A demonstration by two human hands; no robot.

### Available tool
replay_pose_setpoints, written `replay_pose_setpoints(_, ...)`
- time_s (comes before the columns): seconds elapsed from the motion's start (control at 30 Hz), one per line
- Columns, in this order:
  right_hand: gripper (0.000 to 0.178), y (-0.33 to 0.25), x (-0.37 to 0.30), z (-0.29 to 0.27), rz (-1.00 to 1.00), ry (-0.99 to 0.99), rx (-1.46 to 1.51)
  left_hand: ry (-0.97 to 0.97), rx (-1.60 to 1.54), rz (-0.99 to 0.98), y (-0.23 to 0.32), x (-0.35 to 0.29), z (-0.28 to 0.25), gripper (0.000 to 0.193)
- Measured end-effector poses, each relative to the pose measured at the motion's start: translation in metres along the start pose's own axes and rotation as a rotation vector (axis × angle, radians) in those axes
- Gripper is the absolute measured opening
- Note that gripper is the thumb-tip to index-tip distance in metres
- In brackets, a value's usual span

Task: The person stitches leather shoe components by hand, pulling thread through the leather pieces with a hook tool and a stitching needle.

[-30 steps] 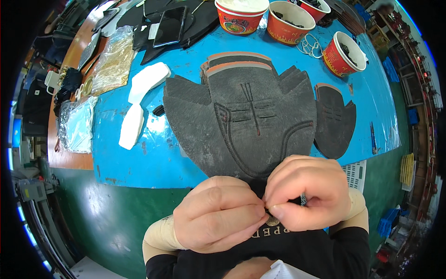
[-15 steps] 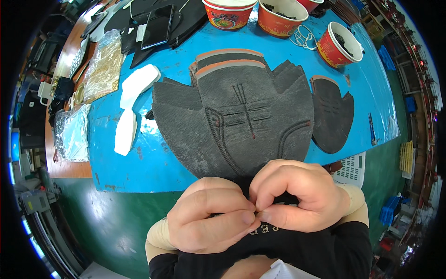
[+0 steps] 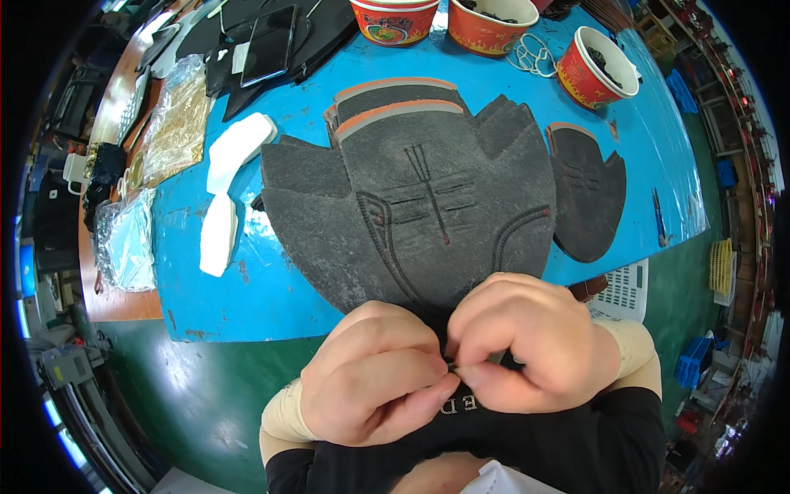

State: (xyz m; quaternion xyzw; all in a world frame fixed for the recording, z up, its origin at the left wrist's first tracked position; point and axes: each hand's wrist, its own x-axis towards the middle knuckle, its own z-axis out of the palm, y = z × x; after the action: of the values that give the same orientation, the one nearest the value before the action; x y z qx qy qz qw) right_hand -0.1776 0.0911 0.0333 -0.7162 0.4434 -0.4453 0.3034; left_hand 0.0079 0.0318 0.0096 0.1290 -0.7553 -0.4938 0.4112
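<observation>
A large dark grey fabric shoe upper point(image 3: 411, 214) with stitched lines and an orange top edge lies spread on the blue mat point(image 3: 247, 288), its near end drawn toward me. My left hand point(image 3: 374, 383) and my right hand point(image 3: 527, 342) pinch that near end together between thumbs and forefingers, fingertips touching. Something small is hidden between the fingertips; what it is I cannot tell. More uppers are stacked under the big one.
A smaller dark upper point(image 3: 586, 202) lies to the right. White foam pieces point(image 3: 234, 152) lie left. Red paper bowls point(image 3: 591, 78) stand at the back. A phone point(image 3: 267, 34), dark fabric and plastic bags point(image 3: 174, 123) are at the back left. A white basket point(image 3: 624, 290) sits low right.
Both hands have stayed pinched on the upper's near end, shifting slightly. The small round metal piece seen under the fingers a second ago no longer shows. The view has tipped a little.
</observation>
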Motion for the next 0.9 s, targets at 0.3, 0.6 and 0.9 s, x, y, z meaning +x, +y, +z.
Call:
replay_pose_setpoints(0.3,0.023,0.023,0.014,-0.037,-0.105,0.112,-0.761,0.066,0.709,0.154,-0.003,0.008,-0.001,0.042)
replay_pose_setpoints(0.6,0.026,0.032,0.022,-0.029,-0.221,0.034,-0.855,-0.064,0.987,0.165,-0.009,0.013,-0.001,0.041)
replay_pose_setpoints(0.9,0.024,0.025,0.023,-0.025,-0.125,-0.001,-0.883,-0.132,1.028,0.129,-0.004,0.026,0.002,0.038)
